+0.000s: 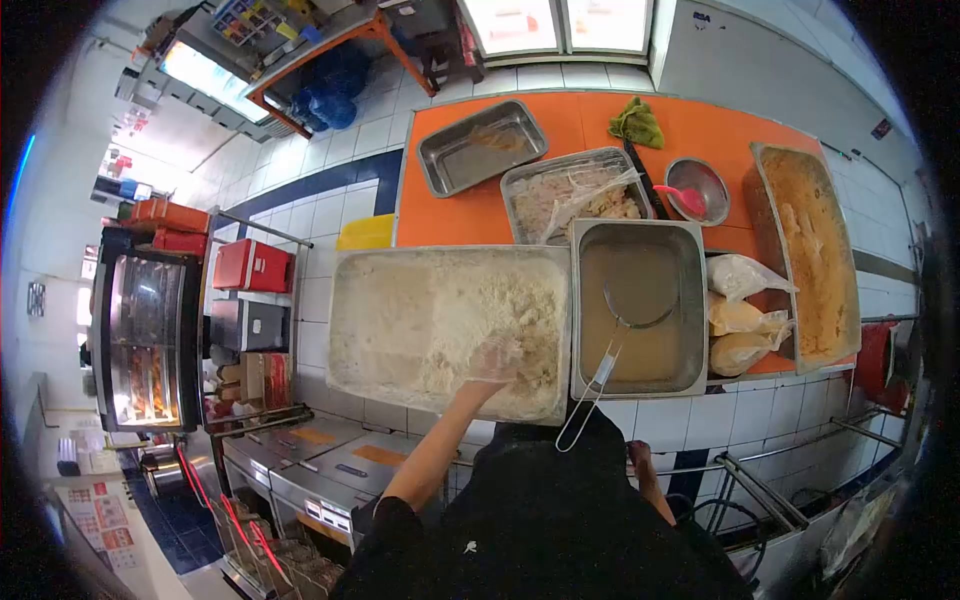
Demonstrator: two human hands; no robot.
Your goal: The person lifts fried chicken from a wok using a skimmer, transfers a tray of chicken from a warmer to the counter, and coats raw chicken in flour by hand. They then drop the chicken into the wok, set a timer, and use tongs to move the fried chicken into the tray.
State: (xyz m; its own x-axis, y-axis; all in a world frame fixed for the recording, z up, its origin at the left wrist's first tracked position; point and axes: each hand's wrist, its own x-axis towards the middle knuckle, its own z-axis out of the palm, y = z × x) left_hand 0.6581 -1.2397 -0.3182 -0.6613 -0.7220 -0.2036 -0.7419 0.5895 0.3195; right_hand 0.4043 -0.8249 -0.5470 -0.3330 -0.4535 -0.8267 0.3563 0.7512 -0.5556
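Note:
My left hand (497, 358), coated in pale flour, reaches into a large metal tray of flour (400, 310). It rests at the clumpy, darker part on the tray's right side, and its fingers blend into the flour, so their pose does not show. Low beside my body, at the right, is my right hand (641, 458), away from the trays; its fingers are not clear. Right of the flour stands a deep metal pan of cloudy brownish liquid (640, 355). A wire strainer (605, 372) lies across that pan, its round mesh in the liquid and its handle over the near rim.
Behind are a tray of pale food pieces under plastic (560, 195), a shallow metal pan (455, 165), a green cloth (638, 124) and a bowl with a pink scoop (697, 190). Filled plastic bags (740, 318) and a long tray of orange-brown crumbs (810, 260) stand at right.

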